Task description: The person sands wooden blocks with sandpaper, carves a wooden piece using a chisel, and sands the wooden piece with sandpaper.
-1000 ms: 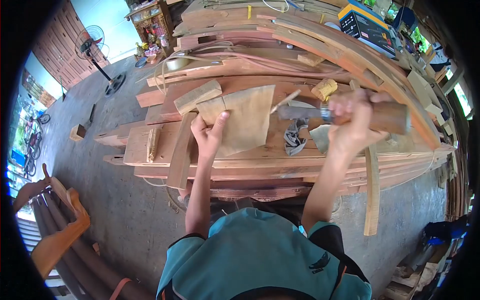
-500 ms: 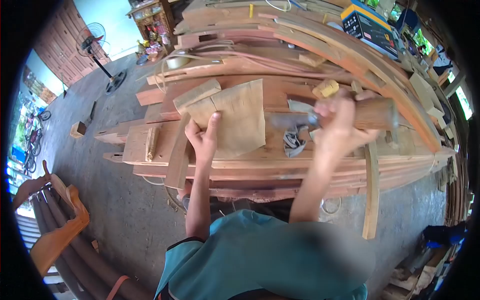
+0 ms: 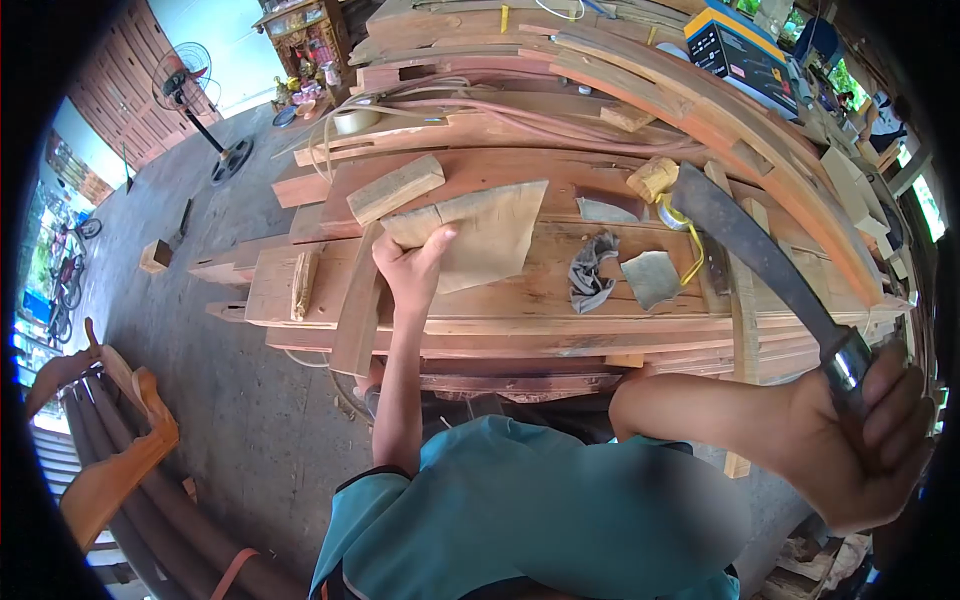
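Observation:
A thin tan sheet (image 3: 490, 235) with a ragged edge is tilted above the workbench, pinched at its left side by my left hand (image 3: 412, 262), thumb on top. Far out at the right, my right hand (image 3: 865, 440) is wrapped round the handle of a long dark curved blade (image 3: 765, 250) with a shiny metal collar. The blade points up and left, its tip near a yellow wooden block (image 3: 653, 178). A crumpled grey cloth (image 3: 594, 272) and a small grey-green piece (image 3: 650, 279) lie on the bench right of the sheet.
Stacked reddish planks (image 3: 500, 330) form the bench. A short wood block (image 3: 396, 189) lies behind my left hand. Curved beams and a black box (image 3: 740, 65) stand at the back right. A fan (image 3: 185, 85) and carved wooden piece (image 3: 130, 470) are at left. A person stands far right.
My right hand has swung the blade away from beside the sheet to the far right, and the blade has turned upright. The sheet, still in my left hand, has tilted.

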A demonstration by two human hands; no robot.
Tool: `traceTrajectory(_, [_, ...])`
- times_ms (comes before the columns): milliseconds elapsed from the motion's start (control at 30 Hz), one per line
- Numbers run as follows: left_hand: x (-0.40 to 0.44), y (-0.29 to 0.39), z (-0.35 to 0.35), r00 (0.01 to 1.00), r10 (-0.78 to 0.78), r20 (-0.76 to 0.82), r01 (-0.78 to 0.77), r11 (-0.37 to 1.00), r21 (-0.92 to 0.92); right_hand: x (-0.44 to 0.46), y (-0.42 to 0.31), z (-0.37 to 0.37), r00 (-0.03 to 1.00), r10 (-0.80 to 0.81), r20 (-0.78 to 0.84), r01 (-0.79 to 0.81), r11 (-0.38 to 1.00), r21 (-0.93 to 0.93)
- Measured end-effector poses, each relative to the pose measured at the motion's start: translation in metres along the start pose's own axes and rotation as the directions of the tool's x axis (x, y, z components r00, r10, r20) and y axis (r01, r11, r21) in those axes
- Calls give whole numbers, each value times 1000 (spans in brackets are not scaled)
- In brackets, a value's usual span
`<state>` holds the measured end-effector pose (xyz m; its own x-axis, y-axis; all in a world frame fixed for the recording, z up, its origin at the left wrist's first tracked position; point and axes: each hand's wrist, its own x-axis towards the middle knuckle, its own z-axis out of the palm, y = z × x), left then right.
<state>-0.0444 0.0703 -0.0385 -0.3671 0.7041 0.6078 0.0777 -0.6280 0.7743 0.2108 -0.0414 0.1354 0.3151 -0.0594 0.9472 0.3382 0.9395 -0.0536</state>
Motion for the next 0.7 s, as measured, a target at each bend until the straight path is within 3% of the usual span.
traceTrajectory(133, [0,0,7,999,50,-9,-50,998,41,-29,38,26,911,-170,376,321,863,-389])
traceTrajectory(167, [-1,0,7,999,48,4,-48,997,66,-52,47,43,977,68,204,7,939,-344])
traceTrajectory(200, [-2,-1,6,999,46,18,-47,995,91,-75,56,60,946,323,-8,-320,934,-157])
traceTrajectory(233, [-2,-1,6,998,41,42,-45,993,111,-98,65,77,829,523,-199,-516,852,91])
traceTrajectory(267, [1,-3,6,997,42,59,-49,990,131,-99,66,81,736,646,-200,-552,745,375])
traceTrajectory(333, [9,-4,4,998,41,47,-47,989,138,-76,59,69,713,684,-151,-631,721,287])
traceTrajectory(433, [14,-5,1,1000,12,13,-13,996,91,-49,46,54,850,502,-158,-472,860,194])
traceTrajectory(500, [14,-5,3,1000,9,3,-9,998,64,-32,40,38,931,344,-121,-301,913,275])
traceTrajectory(600, [13,-3,3,1000,-25,-14,26,999,35,-8,29,26,913,393,-106,-310,842,442])
traceTrajectory(700, [10,-4,0,1000,-24,9,24,999,25,-9,37,38,903,417,-102,-375,882,286])
